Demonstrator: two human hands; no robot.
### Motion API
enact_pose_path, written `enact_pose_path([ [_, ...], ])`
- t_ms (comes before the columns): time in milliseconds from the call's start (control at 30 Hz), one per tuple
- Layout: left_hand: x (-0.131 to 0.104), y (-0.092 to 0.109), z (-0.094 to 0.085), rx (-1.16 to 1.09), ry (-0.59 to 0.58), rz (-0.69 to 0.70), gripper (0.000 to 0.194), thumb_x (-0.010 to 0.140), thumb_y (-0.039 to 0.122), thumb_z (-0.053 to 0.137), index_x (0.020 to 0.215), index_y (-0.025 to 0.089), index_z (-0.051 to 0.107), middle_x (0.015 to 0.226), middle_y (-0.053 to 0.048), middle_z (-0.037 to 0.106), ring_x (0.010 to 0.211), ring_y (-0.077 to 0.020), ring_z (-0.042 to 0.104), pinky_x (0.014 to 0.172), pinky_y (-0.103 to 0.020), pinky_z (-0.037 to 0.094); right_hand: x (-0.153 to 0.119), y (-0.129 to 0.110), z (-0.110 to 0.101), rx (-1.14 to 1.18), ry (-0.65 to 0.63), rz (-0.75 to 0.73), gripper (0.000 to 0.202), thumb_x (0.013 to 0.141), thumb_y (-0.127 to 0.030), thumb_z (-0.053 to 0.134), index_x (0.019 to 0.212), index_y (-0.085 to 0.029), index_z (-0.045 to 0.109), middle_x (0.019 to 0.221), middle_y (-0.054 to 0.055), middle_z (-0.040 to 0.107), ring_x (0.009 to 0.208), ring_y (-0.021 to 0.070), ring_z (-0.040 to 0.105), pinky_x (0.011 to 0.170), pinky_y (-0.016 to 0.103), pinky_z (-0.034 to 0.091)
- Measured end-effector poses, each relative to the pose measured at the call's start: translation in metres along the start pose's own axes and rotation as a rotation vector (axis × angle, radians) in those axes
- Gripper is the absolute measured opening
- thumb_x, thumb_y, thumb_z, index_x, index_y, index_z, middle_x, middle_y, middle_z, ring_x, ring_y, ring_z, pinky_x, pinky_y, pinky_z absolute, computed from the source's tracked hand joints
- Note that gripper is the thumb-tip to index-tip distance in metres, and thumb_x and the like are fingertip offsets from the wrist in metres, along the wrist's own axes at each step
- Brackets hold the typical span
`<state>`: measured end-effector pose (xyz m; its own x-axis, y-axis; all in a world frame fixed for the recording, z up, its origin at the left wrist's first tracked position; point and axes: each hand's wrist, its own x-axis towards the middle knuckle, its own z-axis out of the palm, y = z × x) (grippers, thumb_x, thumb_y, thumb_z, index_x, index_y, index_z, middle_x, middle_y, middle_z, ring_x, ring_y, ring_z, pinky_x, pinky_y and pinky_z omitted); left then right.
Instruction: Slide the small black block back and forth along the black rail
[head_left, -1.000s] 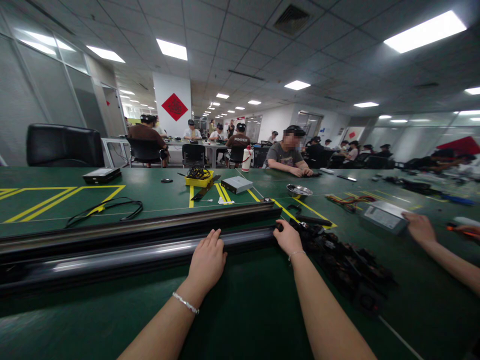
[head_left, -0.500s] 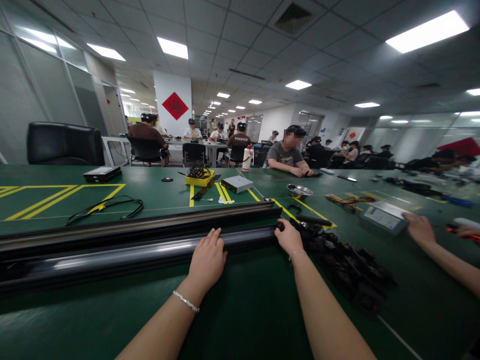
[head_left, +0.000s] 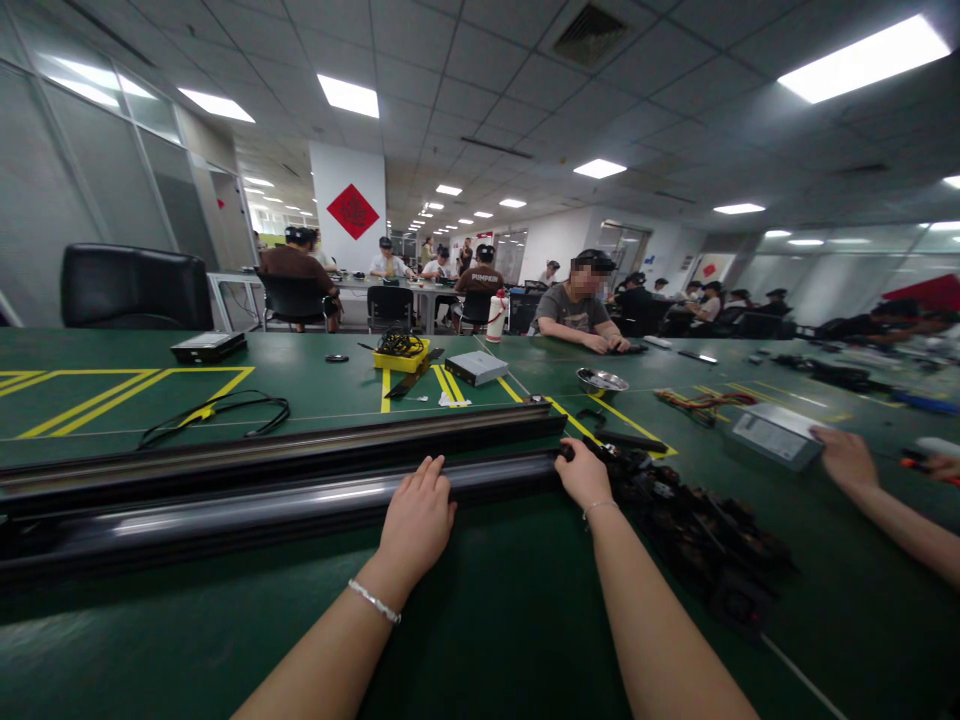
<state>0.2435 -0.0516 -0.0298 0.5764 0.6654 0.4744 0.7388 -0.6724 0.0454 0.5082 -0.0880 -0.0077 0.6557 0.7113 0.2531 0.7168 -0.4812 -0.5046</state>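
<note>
A long glossy black tube (head_left: 292, 497) lies across the green table, running from the left edge to the middle. My left hand (head_left: 417, 515) rests on top of it with the fingers stretched out. At the tube's right end, my right hand (head_left: 585, 476) has thumb and fingers closed on a small black end piece (head_left: 566, 453); its exact kind is hard to make out. Just behind the tube lies a long black channel-shaped rail (head_left: 225, 457), roughly parallel to it. A dark cluster of black fan-like parts (head_left: 694, 520) sits right of my right hand.
Farther back are a yellow tray (head_left: 382, 361) with black cables, a grey drive box (head_left: 475, 367), a metal bowl (head_left: 602, 381) and a looped black cable (head_left: 217, 413). At right, another person's hand (head_left: 847, 457) touches a silver power supply (head_left: 776, 433). A person sits across the table.
The view has shifted very slightly. Both my hands keep their places on the tube and its end piece, with no clear movement of either.
</note>
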Motion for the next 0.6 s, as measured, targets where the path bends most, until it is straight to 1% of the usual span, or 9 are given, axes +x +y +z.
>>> enact_pose_path([
  [600, 0.0004, 0.0010, -0.0021, -0.003, -0.018, -0.003, 0.024, 0.079, 0.021, 0.050, 0.099, 0.013, 0.058, 0.134, -0.014, 0.047, 0.126, -0.0258, 0.040, 0.100, -0.039, 0.038, 0.0030, 0.0049, 0.0010, -0.019, 0.009, 0.016, 0.039, 0.078, -0.021, 0.046, 0.116, -0.018, 0.056, 0.106, 0.008, 0.063, 0.094, 0.0209, 0.060, 0.081, 0.029, 0.044],
])
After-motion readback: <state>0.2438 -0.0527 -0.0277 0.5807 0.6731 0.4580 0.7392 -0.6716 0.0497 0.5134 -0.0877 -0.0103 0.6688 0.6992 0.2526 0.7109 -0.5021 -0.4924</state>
